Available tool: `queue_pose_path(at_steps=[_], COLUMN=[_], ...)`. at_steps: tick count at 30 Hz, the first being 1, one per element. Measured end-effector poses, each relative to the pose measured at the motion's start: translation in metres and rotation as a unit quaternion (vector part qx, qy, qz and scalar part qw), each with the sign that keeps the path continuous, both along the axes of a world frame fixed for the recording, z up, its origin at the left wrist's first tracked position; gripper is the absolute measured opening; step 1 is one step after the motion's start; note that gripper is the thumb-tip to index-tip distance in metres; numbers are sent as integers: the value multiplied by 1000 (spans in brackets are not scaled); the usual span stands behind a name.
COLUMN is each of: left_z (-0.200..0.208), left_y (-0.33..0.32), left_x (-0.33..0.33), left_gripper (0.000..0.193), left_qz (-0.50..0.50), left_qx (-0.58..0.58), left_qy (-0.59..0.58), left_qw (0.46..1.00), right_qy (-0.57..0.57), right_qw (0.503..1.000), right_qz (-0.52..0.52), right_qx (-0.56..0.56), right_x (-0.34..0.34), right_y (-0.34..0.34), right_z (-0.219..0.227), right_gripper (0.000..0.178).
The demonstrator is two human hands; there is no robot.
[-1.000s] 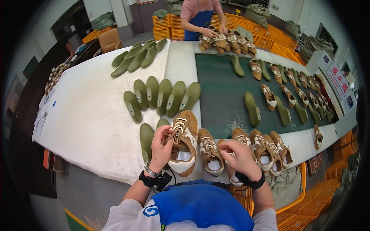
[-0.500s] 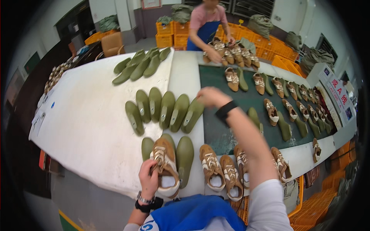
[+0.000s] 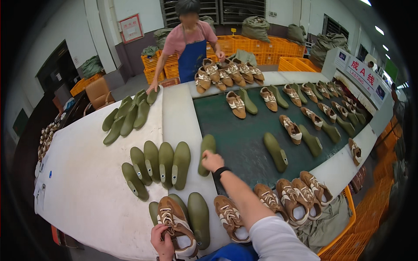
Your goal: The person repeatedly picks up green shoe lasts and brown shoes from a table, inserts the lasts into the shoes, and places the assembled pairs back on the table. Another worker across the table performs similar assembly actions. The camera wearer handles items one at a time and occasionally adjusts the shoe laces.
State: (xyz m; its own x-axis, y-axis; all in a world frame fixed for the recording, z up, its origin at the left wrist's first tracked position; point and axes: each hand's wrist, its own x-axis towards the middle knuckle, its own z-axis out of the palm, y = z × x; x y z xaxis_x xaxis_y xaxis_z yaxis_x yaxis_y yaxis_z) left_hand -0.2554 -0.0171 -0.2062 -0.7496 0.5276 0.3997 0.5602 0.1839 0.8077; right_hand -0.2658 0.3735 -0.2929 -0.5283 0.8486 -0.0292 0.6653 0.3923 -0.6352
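Head view: taking the dark green belt (image 3: 244, 141) as landmark, the left hand (image 3: 162, 240) is left of its near end, fingers gripping the side of a brown lace-up shoe (image 3: 171, 214); the shoe overlaps some upright lasts (image 3: 200, 219), though whether it touches them I cannot tell. Beside the belt's left edge, the right hand (image 3: 212, 161) grips a green shoe last (image 3: 208, 147) from above; whether the last is lifted is unclear. Farther left of the belt stands a row of green lasts (image 3: 166, 163). Along its near edge sit brown shoes (image 3: 290, 195); beyond its far edge, a co-worker (image 3: 191, 52) stands by piled shoes (image 3: 230, 73).
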Motion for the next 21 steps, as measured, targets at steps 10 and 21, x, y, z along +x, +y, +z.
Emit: queue_pose_path(at_steps=[10,21], left_z=[6,31], left_y=[25,66], left_x=[3,20], left_gripper=[25,22], left_qz=[-66,-138], left_qx=[0,2], left_qy=[-18,13], left_qw=[998,990], right_qy=[-207,-154], right_qw=[956,955], right_qz=[206,252], right_qx=[19,31], right_x=[196,135], right_y=[63,8], right_z=[-20,-25], right_gripper=[16,10])
